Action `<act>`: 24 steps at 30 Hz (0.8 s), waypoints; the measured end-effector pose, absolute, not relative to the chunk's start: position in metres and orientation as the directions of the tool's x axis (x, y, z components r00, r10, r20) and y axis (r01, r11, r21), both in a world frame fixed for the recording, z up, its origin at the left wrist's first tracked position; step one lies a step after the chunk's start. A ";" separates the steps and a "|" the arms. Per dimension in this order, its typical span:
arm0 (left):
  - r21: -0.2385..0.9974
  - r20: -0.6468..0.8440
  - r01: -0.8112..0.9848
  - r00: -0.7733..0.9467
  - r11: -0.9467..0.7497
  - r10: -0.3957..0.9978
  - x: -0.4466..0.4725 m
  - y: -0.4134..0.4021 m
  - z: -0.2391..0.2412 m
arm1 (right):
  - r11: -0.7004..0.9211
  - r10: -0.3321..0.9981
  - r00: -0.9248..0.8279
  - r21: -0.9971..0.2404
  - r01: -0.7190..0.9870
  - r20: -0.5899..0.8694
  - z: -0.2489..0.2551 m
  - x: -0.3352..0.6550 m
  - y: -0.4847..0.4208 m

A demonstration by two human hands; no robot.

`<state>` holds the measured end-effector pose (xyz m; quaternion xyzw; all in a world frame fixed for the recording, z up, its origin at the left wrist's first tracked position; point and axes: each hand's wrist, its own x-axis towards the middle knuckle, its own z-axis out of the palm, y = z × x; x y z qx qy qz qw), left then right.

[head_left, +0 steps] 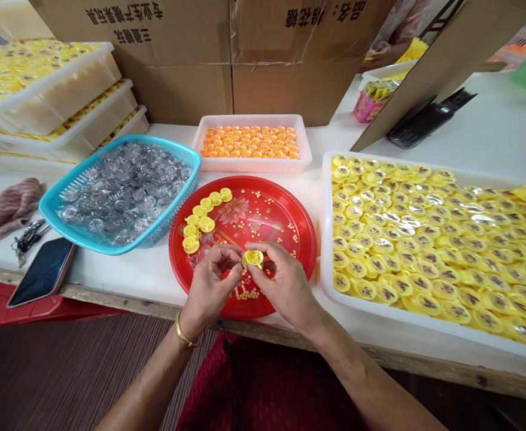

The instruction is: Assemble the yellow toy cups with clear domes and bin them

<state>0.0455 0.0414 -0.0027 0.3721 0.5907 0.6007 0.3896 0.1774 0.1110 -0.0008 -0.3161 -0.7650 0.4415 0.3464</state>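
Yellow cap (253, 258) — half-hidden between fingers (240, 269)

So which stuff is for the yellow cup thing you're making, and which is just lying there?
In use: yellow cup pinched by left hand and right hand; red tray; blue basket of clear lids; orange pieces; big tray of covered cups.

Lying about: phone, keys, striped cloth, cardboard boxes.

Upside-down Chinese print on the cardboard boxes (227, 54), including 品名 and 棉花糖.
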 end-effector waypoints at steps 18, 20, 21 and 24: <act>0.952 -0.242 0.113 -0.284 0.283 0.928 0.014 0.043 0.017 | -0.210 0.720 -0.681 -0.977 -0.032 -0.132 -0.013 0.189 0.120; 0.907 -0.236 0.267 -0.322 0.327 0.917 0.009 0.044 0.009 | -0.206 0.758 -0.637 -0.978 -0.034 -0.138 -0.014 0.191 0.123; 0.860 -0.213 0.381 -0.334 0.339 0.918 0.006 0.044 0.005 | -0.199 0.780 -0.611 -0.979 -0.035 -0.137 -0.015 0.192 0.125; 0.609 -0.072 0.743 -0.295 0.276 0.953 -0.001 0.048 0.000 | -0.154 0.840 -0.527 -0.988 -0.001 -0.130 -0.017 0.196 0.129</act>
